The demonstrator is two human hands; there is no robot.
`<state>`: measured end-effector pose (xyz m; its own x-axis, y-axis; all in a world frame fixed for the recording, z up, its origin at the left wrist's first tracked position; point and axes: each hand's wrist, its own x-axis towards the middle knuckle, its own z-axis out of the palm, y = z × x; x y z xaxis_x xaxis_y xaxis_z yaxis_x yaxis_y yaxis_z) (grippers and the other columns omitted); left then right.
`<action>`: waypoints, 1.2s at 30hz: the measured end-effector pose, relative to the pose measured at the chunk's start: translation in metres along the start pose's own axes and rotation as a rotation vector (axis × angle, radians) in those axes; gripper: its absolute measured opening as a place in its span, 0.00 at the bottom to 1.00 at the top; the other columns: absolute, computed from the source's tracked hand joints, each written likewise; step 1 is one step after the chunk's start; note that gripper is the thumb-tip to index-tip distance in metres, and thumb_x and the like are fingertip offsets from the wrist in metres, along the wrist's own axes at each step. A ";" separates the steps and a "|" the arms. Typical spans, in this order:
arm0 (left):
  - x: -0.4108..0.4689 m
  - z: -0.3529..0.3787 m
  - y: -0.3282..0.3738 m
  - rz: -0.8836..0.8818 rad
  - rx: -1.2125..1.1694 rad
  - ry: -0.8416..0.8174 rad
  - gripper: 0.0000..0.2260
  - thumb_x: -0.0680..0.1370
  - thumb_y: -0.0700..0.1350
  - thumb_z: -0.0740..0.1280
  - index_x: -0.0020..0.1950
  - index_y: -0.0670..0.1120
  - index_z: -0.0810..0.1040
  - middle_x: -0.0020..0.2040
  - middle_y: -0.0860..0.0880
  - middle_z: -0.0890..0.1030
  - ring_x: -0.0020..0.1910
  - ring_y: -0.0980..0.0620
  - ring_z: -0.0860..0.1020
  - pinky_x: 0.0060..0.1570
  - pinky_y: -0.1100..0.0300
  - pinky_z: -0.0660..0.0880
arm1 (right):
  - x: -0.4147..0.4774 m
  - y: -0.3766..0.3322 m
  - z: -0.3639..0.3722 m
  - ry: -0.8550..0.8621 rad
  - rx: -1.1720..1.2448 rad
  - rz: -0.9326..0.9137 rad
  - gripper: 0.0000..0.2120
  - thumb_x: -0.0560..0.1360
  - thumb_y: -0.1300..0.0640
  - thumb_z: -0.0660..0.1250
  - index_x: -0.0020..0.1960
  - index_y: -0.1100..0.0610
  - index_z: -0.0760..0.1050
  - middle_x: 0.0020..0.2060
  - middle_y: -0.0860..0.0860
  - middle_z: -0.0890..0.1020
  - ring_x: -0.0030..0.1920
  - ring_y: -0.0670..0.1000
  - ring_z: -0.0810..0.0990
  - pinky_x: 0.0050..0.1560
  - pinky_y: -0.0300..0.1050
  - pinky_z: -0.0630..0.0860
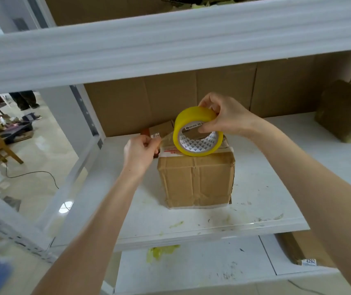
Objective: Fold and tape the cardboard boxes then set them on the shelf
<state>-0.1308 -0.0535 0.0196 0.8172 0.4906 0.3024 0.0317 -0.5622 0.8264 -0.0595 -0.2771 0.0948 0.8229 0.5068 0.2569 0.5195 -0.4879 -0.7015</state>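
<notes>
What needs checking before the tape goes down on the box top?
1. Right hand grips tape roll: ok.
2. Left hand pinches tape end: ok.
3. Cardboard box sits flat on the shelf: ok.
4. Pulled strip long enough to span the box top: not ok, only a short stretch is out.
5. Top flaps closed along the seam: cannot tell, the roll hides it.
6. Strip free of twist: cannot tell.
</notes>
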 end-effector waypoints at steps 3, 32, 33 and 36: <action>-0.004 -0.005 -0.009 -0.036 0.020 0.031 0.16 0.78 0.50 0.66 0.30 0.49 0.75 0.28 0.54 0.75 0.27 0.57 0.71 0.31 0.62 0.66 | 0.003 -0.006 -0.003 0.019 -0.090 -0.018 0.20 0.64 0.56 0.75 0.51 0.38 0.76 0.38 0.36 0.77 0.37 0.35 0.76 0.35 0.33 0.67; -0.051 0.027 0.004 0.226 0.350 -0.349 0.39 0.74 0.66 0.61 0.78 0.47 0.55 0.79 0.49 0.52 0.77 0.52 0.52 0.73 0.51 0.58 | 0.000 -0.017 0.020 0.008 -0.214 -0.079 0.18 0.70 0.53 0.71 0.55 0.37 0.73 0.47 0.41 0.78 0.44 0.46 0.78 0.42 0.46 0.76; -0.052 0.030 0.003 0.208 0.373 -0.347 0.39 0.74 0.65 0.62 0.78 0.47 0.55 0.79 0.48 0.50 0.77 0.51 0.51 0.73 0.50 0.59 | -0.002 -0.014 0.018 0.004 -0.160 -0.070 0.19 0.70 0.53 0.71 0.56 0.36 0.73 0.48 0.38 0.78 0.44 0.44 0.78 0.42 0.44 0.76; -0.049 0.028 -0.004 0.182 0.302 -0.323 0.37 0.74 0.63 0.64 0.78 0.47 0.57 0.79 0.49 0.52 0.76 0.53 0.53 0.70 0.56 0.59 | -0.008 -0.003 0.017 -0.015 0.014 -0.041 0.25 0.70 0.56 0.73 0.61 0.37 0.71 0.49 0.35 0.75 0.48 0.39 0.75 0.45 0.37 0.72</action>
<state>-0.1547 -0.0934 -0.0120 0.9604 0.1616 0.2268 -0.0016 -0.8113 0.5846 -0.0713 -0.2674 0.0839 0.7973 0.5367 0.2762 0.5496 -0.4562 -0.6999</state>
